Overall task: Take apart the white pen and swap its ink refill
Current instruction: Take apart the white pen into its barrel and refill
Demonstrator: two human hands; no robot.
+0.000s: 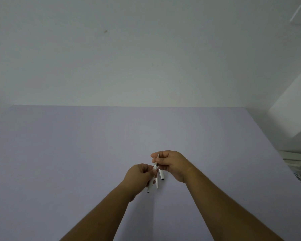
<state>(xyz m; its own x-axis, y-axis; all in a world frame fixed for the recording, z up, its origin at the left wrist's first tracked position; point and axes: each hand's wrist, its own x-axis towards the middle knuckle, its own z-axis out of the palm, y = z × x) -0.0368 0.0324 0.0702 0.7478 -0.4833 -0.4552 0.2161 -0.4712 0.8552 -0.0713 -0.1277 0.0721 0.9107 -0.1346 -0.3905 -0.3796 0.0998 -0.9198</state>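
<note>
Both bare forearms rise from the bottom edge and converge toward the middle of the lavender table (76, 153), which is bare on all sides of the hands. Its far edge meets a pale wall (129, 49) straight across; its right edge slants down toward a white cabinet (292, 108) and some blurred clutter at the far right — too unclear to name.

The left hand (140, 173) is curled, fingertips pinched around the upper end of the white pen barrel (150, 185), which angles down and slightly left, its dark-tipped lower end just above or on the tabletop — which of the two cannot be told. The right hand (170, 163) sits a little farther from the camera, fingers folded over a thin refill (157, 158) that slants from its fingertips down into the barrel's top. A second white piece (161, 174) with a dark end pokes out beneath the right hand, and another slim white part (157, 183) hangs between the two.
</note>
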